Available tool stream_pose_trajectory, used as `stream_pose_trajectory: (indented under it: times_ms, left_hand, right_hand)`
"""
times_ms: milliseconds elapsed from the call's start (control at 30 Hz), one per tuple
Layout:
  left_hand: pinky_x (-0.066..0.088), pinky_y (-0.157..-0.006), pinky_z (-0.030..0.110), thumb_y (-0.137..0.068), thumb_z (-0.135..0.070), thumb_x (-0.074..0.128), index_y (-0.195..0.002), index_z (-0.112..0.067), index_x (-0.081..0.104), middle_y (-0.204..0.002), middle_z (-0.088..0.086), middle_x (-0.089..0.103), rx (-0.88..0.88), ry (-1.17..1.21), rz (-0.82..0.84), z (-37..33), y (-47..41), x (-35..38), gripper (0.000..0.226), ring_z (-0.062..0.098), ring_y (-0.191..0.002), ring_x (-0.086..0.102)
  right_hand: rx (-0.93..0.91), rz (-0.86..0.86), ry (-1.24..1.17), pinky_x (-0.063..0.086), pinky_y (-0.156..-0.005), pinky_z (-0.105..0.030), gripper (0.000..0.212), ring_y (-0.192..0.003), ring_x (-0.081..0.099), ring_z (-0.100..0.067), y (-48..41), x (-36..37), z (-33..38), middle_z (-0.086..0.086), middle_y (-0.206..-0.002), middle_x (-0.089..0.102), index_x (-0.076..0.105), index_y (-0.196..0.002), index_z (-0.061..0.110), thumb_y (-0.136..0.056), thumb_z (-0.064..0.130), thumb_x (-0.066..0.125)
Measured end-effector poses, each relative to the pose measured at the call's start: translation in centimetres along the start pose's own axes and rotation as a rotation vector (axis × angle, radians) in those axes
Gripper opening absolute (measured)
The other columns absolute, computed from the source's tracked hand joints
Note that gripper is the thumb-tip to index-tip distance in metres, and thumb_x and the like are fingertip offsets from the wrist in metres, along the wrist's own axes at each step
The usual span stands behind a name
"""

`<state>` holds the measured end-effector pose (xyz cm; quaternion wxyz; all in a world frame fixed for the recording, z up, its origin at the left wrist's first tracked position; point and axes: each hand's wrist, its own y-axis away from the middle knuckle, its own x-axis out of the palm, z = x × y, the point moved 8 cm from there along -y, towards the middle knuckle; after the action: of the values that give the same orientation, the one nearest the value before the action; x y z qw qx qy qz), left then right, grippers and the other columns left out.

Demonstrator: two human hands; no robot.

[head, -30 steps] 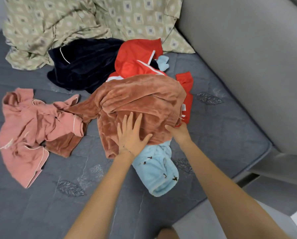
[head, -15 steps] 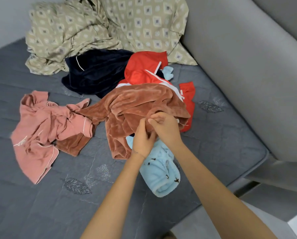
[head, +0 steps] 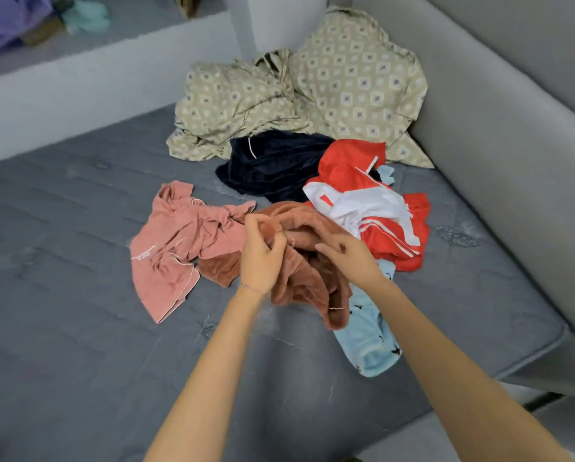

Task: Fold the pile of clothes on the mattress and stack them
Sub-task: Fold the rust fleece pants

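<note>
Centrally, hands (head: 261,258) (head: 349,258) gripping brown fleece (head: 312,285), blue garment (head: 366,341) beneath, pink top (head: 176,241) beside

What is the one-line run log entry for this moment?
left hand: grips brown garment | right hand: grips same garment | stack: none yet

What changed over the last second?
Both hands went from resting on the rust-brown fleece garment to gathering it: the left hand now grips a bunched edge, the right hand curls into the cloth. The garment was pulled back toward the person, uncovering the white panel of the red and white jersey. The pink top, navy velvet piece and light blue fleece stayed put.
</note>
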<state>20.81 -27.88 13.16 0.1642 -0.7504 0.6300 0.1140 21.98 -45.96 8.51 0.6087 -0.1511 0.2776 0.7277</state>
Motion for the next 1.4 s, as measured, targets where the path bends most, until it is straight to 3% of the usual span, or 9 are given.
stream_pose_trajectory:
  times_ms: [133,267,433,533,667,1000,1167,1267,1400]
  left_hand:
    - [0.036,-0.061,0.010,-0.090,0.001,0.049,-0.097,-0.009,0.037,-0.078,-0.009,0.050,0.005,-0.007,-0.092,0.6,2.7,-10.6,0.017,-0.014,-0.067,0.052]
    - [0.035,-0.062,0.006,-0.086,-0.004,0.051,-0.093,-0.019,0.037,-0.080,-0.008,0.049,-0.013,-0.075,-0.103,2.1,6.0,-23.6,0.022,-0.012,-0.068,0.050]
    - [0.031,-0.063,0.025,-0.085,-0.019,0.057,-0.099,-0.016,0.039,-0.077,-0.009,0.052,-0.072,-0.204,-0.098,3.6,10.1,-38.6,0.024,0.006,-0.069,0.051]
    - [0.033,-0.062,0.025,-0.088,-0.015,0.062,-0.099,-0.015,0.040,-0.076,-0.005,0.055,-0.061,-0.228,-0.129,3.2,11.7,-46.2,0.024,0.006,-0.069,0.052]
    - [0.039,-0.062,0.013,-0.084,-0.013,0.066,-0.099,-0.013,0.041,-0.071,-0.005,0.055,-0.039,-0.187,-0.206,1.7,13.7,-53.9,0.029,-0.003,-0.060,0.051]
    - [0.040,-0.071,0.026,-0.086,0.003,0.056,-0.104,-0.013,0.039,-0.085,0.002,0.050,-0.048,-0.187,0.134,1.6,16.3,-61.4,0.030,0.012,-0.074,0.045]
    - [0.037,-0.066,0.030,-0.085,-0.009,0.054,-0.078,-0.024,0.041,-0.075,-0.001,0.052,-0.210,-0.511,0.179,7.5,17.7,-62.2,0.022,0.022,-0.074,0.048]
    - [0.039,-0.065,0.031,-0.088,-0.012,0.051,-0.079,-0.019,0.044,-0.079,0.005,0.056,-0.332,-0.616,0.173,9.9,17.9,-63.4,0.013,0.026,-0.075,0.054]
    - [0.053,-0.049,0.023,-0.095,-0.001,0.036,-0.097,-0.015,0.048,-0.092,0.009,0.063,-0.425,-0.199,0.008,9.8,17.6,-63.7,0.018,0.022,-0.061,0.068]
  right_hand:
    - [-0.079,0.044,-0.098,0.036,-0.060,-0.011,0.044,-0.055,0.047,0.007,3.6,5.2,8.0,0.024,-0.052,0.052,0.056,-0.050,0.032,-0.093,0.025,0.064]
    - [-0.170,0.126,-0.130,0.045,-0.077,-0.032,0.028,-0.074,0.056,-0.009,7.4,10.8,17.1,0.000,-0.079,0.068,0.070,-0.085,-0.002,-0.093,0.024,0.063]
    - [-0.325,0.065,-0.152,0.038,-0.070,-0.008,0.022,-0.073,0.055,0.008,12.7,18.8,31.4,0.018,-0.075,0.066,0.073,-0.081,0.030,-0.093,0.015,0.062]
    - [-0.368,0.019,-0.126,0.036,-0.064,-0.027,0.041,-0.059,0.047,0.001,15.4,23.1,37.6,0.015,-0.055,0.052,0.058,-0.054,0.034,-0.093,0.021,0.061]
    - [-0.404,-0.043,0.066,0.040,-0.069,-0.037,0.025,-0.077,0.057,-0.014,18.2,26.3,43.8,0.011,-0.066,0.057,0.069,-0.075,0.026,-0.094,0.033,0.055]
    - [-0.408,-0.052,-0.235,0.042,-0.062,-0.028,0.020,-0.065,0.055,-0.009,20.1,26.5,54.7,-0.010,-0.067,0.064,0.070,-0.079,-0.005,-0.085,0.014,0.068]
    - [-0.237,0.055,-0.502,0.053,-0.071,-0.024,0.019,-0.074,0.064,-0.011,19.0,25.6,53.3,-0.007,-0.086,0.069,0.072,-0.101,0.004,-0.083,0.009,0.073]
    - [-0.176,0.043,-0.524,0.049,-0.054,-0.015,0.022,-0.074,0.062,-0.010,17.9,24.6,52.1,-0.003,-0.088,0.067,0.070,-0.108,0.007,-0.087,0.008,0.068]
    - [-0.249,-0.044,-0.494,0.048,-0.063,-0.018,0.016,-0.083,0.060,-0.014,16.7,24.1,51.1,-0.006,-0.097,0.065,0.067,-0.100,0.012,-0.090,0.001,0.061]
